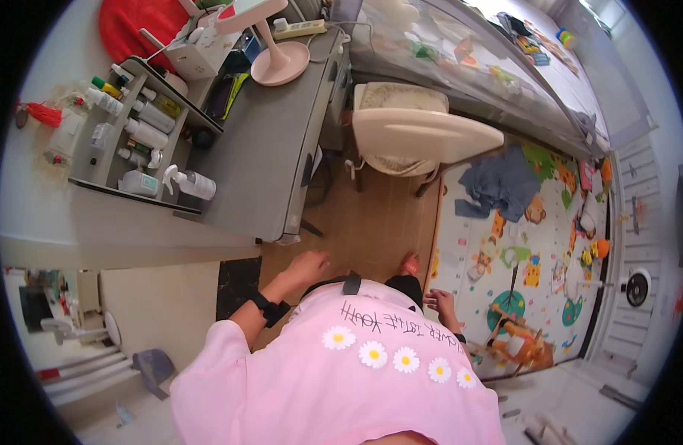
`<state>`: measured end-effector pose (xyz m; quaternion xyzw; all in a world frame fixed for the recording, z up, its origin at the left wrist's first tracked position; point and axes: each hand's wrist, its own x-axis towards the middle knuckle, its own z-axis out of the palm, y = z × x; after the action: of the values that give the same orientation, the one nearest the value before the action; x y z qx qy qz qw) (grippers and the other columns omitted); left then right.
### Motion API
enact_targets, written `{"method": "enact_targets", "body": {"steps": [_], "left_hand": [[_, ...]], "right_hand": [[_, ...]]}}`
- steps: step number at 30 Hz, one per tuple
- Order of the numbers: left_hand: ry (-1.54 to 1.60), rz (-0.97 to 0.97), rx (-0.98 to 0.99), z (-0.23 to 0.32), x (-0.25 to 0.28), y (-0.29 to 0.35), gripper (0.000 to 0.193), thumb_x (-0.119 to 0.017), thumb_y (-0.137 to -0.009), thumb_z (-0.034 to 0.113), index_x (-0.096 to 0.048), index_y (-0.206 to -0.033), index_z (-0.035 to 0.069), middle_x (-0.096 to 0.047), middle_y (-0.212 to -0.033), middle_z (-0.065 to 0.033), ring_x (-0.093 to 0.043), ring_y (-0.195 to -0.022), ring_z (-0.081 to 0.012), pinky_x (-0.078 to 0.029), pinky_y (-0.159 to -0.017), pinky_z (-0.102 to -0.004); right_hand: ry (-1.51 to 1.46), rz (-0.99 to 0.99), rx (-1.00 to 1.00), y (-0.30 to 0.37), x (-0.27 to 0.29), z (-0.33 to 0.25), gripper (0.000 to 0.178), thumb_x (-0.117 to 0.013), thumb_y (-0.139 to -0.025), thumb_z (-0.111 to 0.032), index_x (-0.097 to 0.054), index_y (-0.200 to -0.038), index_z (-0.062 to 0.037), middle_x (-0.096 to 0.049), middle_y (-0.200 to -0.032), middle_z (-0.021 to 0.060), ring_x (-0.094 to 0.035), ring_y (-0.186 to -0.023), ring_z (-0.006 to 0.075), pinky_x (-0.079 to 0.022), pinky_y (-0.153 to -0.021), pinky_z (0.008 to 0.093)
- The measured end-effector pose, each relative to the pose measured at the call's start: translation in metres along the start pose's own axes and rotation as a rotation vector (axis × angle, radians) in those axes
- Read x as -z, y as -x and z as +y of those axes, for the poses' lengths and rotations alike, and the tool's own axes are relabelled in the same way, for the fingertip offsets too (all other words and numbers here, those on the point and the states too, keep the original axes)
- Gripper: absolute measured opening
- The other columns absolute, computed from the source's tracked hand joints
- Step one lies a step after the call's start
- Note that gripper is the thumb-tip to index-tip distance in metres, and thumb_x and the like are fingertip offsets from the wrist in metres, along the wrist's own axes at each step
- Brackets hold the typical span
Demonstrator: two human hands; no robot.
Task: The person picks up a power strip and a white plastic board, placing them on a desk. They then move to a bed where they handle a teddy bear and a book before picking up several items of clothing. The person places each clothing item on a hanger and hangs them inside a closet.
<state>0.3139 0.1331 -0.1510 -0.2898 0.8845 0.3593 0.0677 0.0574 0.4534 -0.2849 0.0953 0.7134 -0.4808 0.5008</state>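
My left hand (309, 268) hangs beside my body near the front corner of the grey desk (261, 141). Its fingers are loosely bent and a little apart, with nothing seen in them. A black band (269, 307) goes round that forearm. On the other side, my right hand (440, 302) is low by my hip, above the edge of the patterned play mat (460, 259). Its fingers are apart and hold nothing that I can see; my pink shirt (356, 386) hides part of that arm.
A cream chair (423, 135) stands ahead beside the desk. Blue-grey clothing (501, 184) and an orange rocking toy (523, 345) are on the mat. A bottle organizer (145, 133), a spray bottle (193, 184) and a pink lamp (279, 63) occupy the desk. A netted bed (467, 59) lies beyond.
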Motion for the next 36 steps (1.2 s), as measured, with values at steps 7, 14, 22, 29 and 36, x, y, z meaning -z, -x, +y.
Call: {"method": "enact_targets", "body": {"steps": [7,14,22,29,36], "left_hand": [[0.029,0.274,-0.011,0.112,0.031,-0.063,0.032,-0.052,-0.077,0.012,-0.047,-0.108,0.006,-0.046,-0.108,-0.0188,-0.047,-0.096,-0.0356,-0.041,-0.080,-0.0405],[-0.096,0.942,-0.045,0.150,0.090,-0.132,0.050,-0.056,-0.077,0.011,-0.035,-0.121,0.003,-0.038,-0.114,-0.0204,-0.039,-0.105,-0.0355,-0.034,-0.089,-0.0381],[0.295,0.858,0.091,0.102,0.152,-0.172,0.035,-0.052,-0.083,0.024,-0.049,-0.109,0.002,-0.050,-0.104,-0.0158,-0.049,-0.095,-0.0289,-0.040,-0.083,-0.0340],[0.675,0.592,-0.024,0.074,0.159,-0.219,0.033,-0.039,-0.090,0.024,-0.054,-0.098,-0.003,-0.058,-0.091,-0.0094,-0.053,-0.087,-0.0159,-0.040,-0.078,-0.0266],[0.787,0.677,-0.260,0.059,0.146,-0.236,0.033,-0.036,-0.082,0.017,-0.056,-0.070,-0.006,-0.059,-0.070,-0.0144,-0.057,-0.068,-0.0223,-0.044,-0.067,-0.0300]], "right_hand": [[0.063,-0.098,0.240,-0.081,0.078,-0.139,0.024,-0.047,-0.084,-0.015,-0.053,-0.100,0.0013,-0.060,-0.078,0.0085,-0.059,-0.062,0.0160,-0.046,-0.052,0.0234],[0.250,0.024,1.041,-0.056,0.051,-0.317,0.040,-0.060,-0.078,-0.016,-0.046,-0.114,-0.0057,-0.049,-0.104,0.0063,-0.048,-0.094,0.0148,-0.042,-0.072,0.0250],[0.637,-0.271,1.411,0.008,-0.030,-0.436,0.045,-0.069,-0.064,-0.009,-0.050,-0.104,-0.0033,-0.052,-0.098,0.0106,-0.051,-0.088,0.0230,-0.041,-0.073,0.0289],[1.078,-0.152,1.537,0.006,-0.067,-0.460,0.031,-0.075,-0.053,-0.016,-0.055,-0.074,-0.0049,-0.053,-0.068,0.0075,-0.053,-0.059,0.0252,-0.042,-0.050,0.0321],[1.118,-0.064,1.674,0.001,-0.073,-0.458,0.030,-0.072,-0.052,-0.022,-0.051,-0.068,-0.0063,-0.048,-0.061,0.0054,-0.049,-0.054,0.0219,-0.038,-0.046,0.0309]]}}
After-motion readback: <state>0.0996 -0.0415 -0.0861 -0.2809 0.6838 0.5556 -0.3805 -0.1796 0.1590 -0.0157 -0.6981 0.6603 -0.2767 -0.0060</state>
